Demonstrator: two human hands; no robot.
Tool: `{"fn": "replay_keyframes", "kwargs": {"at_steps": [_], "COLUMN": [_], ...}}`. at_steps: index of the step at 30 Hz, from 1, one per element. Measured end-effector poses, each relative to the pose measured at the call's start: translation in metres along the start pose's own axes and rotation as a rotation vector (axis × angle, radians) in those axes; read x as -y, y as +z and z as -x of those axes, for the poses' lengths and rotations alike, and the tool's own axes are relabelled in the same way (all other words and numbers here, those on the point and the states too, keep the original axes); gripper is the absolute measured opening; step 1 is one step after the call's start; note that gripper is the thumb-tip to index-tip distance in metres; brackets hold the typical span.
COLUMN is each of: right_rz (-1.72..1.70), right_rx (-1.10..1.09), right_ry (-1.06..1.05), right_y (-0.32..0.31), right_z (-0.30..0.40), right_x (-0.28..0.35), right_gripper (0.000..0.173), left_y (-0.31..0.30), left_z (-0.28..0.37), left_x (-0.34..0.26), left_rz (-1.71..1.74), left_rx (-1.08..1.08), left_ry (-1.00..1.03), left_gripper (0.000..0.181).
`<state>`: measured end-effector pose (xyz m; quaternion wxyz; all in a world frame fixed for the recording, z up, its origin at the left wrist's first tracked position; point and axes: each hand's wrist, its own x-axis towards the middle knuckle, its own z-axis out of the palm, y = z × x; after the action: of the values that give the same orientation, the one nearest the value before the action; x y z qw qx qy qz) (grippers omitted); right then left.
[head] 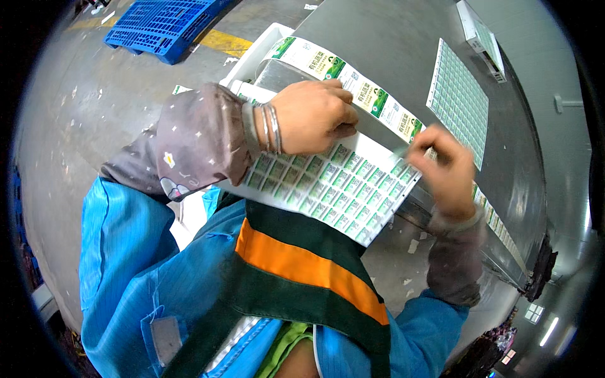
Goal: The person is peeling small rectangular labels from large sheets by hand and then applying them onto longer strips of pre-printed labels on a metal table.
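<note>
My left hand (307,117), with bracelets at the wrist, is curled over the upper part of a sheet of small green-and-white stickers (340,182). Its fingertips are hidden, so its grip is unclear. The sheet overhangs the near edge of the metal table (378,23). Just beyond the hand, a long strip of larger printed labels (361,92) curves across the tabletop. My right hand (444,163) is blurred by motion at the sheet's right corner, close to the strip. Its fingers are bent, and what lies between them cannot be made out.
A second sticker sheet (458,101) lies farther along the table, near a white box (481,42). More label strip (498,229) follows the table's right edge. A white bin (257,49) stands at the table's left end. On the floor are a blue plastic pallet (163,26) and paper scraps.
</note>
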<state>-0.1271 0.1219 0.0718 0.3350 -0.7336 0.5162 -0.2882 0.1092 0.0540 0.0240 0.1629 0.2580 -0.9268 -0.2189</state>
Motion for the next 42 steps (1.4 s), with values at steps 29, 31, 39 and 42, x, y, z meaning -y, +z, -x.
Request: {"fn": "replay_keyframes", "kwargs": {"at_steps": [29,31,39,42], "right_rz": [0.436,0.284,0.051,0.151], "right_rx": [-0.136,0.077,0.095,-0.045], "right_ry": [0.034,0.122,0.137,-0.024], "right_y": [-0.006,-0.016,-0.015,-0.010], "right_z": [-0.145,-0.110,-0.006,0.000], "right_x": [-0.053,-0.042,-0.010,-0.012], "right_gripper": [0.029,0.034,0.022,0.019], "left_y": [0.045,0.039,0.007,0.013], "left_z": [-0.042,-0.037,-0.041,-0.051], "left_x": [0.047,0.042,0.008,-0.011], "left_rz": [0.074,0.136,0.114,0.130], "left_rx": [0.131,0.158,-0.025,-0.033], "left_ry": [0.199,0.070,0.065,0.081], "left_gripper": [0.029,0.028,0.021,0.018]}}
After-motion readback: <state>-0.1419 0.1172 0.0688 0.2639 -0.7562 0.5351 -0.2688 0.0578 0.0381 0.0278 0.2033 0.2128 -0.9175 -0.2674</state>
